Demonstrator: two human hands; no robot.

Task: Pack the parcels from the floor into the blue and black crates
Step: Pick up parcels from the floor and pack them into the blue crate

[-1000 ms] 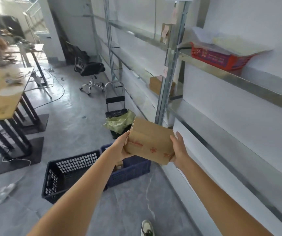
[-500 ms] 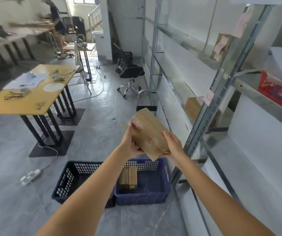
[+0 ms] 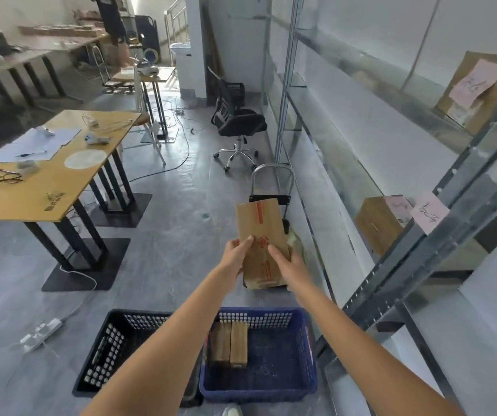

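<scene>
Holding a cardboard parcel (image 3: 260, 241) w/ both hands, out in front at arm's length & above the floor beyond the crates. Left hand (image 3: 236, 255) grips the parcel's left long edge, fingers curled onto the top face; right hand (image 3: 290, 265) grips the right edge lower down, fingers wrapped round the side. Parcel is long-side away from the person, red tape stripe facing up, near end tipped down.

Step in hand, prob: carrying this parcel to a crate, not yet lowered. Blue crate (image 3: 310, 349) sits below & nearer the body, holding two small boxes (image 3: 229, 343) stood side by side against its left part; right part of its floor shows bare. Black crate (image 3: 91, 364) touches it on the left, inside mostly hidden by the left arm.

Next move calls for drawing the parcel back toward the body & down into the blue crate's free right part, clearing its far rim.

Room: shelf rack upright (image 3: 421, 265) stands close on the right, so little sideways slack there; hand trolley (image 3: 271, 187) just beyond the parcel. Open floor to the left.
</scene>
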